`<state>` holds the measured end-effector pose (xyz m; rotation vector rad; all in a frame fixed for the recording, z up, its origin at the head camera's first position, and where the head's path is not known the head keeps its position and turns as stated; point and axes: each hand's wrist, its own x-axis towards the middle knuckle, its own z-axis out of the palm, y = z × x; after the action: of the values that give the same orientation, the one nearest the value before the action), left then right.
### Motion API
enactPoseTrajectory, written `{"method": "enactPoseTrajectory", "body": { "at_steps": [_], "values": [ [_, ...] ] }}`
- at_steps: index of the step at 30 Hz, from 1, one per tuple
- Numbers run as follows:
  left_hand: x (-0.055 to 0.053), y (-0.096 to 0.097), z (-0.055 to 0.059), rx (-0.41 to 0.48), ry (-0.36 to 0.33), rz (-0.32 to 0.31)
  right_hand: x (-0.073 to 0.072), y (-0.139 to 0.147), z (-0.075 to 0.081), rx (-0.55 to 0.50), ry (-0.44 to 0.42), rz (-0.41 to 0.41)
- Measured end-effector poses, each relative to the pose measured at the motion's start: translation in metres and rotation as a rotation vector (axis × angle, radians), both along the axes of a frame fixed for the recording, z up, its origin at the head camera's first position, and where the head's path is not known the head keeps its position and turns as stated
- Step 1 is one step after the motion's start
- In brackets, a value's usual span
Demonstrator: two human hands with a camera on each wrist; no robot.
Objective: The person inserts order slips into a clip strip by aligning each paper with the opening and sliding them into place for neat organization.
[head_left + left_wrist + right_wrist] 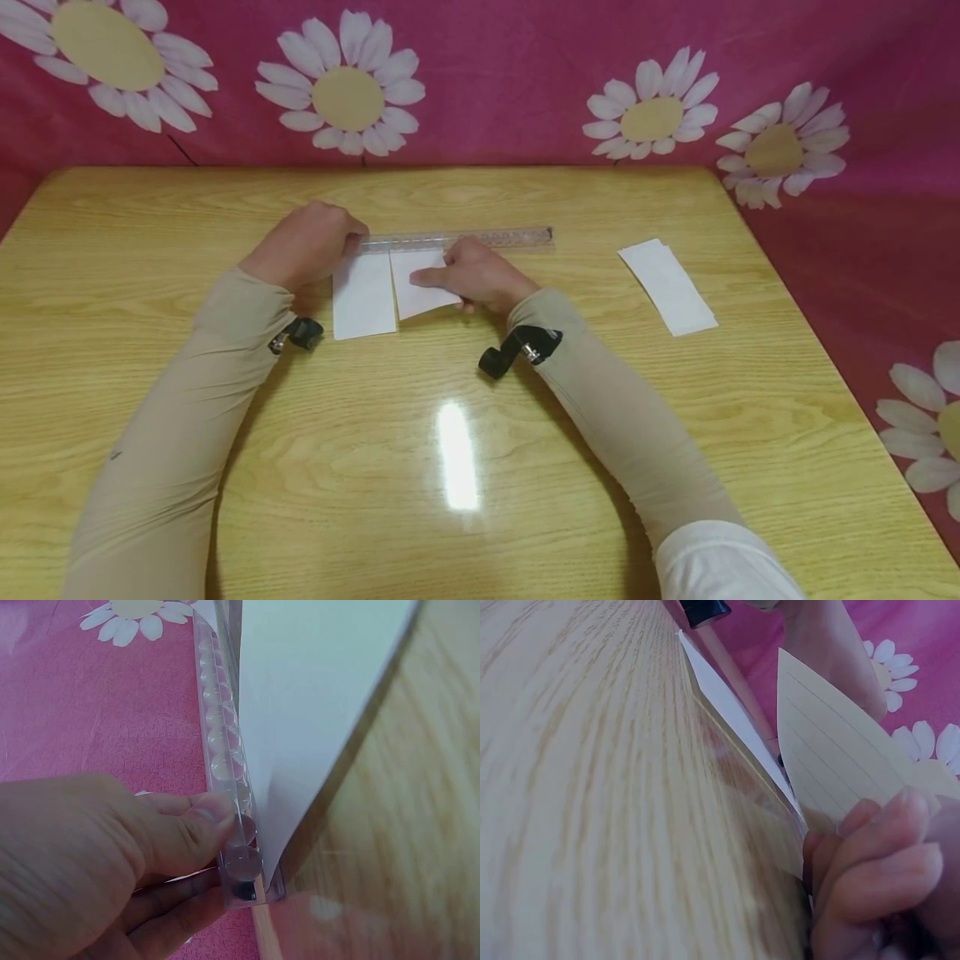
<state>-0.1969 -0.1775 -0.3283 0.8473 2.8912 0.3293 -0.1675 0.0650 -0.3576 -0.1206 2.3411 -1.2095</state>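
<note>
A clear plastic ruler (517, 237) lies crosswise toward the back of the table. My left hand (311, 242) pinches its left end, the thumb on top as the left wrist view shows. Below the ruler, a white paper piece (363, 296) lies on the left. Beside it, a narrow gap away, is a second paper piece (416, 287), its lower edge raised. My right hand (486, 277) pinches this piece at its right side. In the right wrist view, the underside of the held paper (832, 742) carries ruled lines.
Some white paper strips (667, 287) lie slightly fanned at the right of the wooden table (360, 467). A pink cloth with daisies (495, 83) hangs behind the table's back edge. Small black camera mounts (525, 346) sit on both sleeved wrists.
</note>
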Motion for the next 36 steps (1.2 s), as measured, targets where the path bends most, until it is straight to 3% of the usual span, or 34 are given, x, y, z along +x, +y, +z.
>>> {"method": "enactPoseTrajectory", "body": {
  "at_steps": [18, 36],
  "values": [
    [0.0, 0.0, 0.0, -0.001, 0.024, -0.013, 0.002, -0.003, 0.001, 0.028, 0.045, 0.03],
    [0.001, 0.002, 0.001, -0.004, 0.011, 0.0, 0.005, -0.004, 0.011, 0.286, 0.102, 0.109]
  ]
}}
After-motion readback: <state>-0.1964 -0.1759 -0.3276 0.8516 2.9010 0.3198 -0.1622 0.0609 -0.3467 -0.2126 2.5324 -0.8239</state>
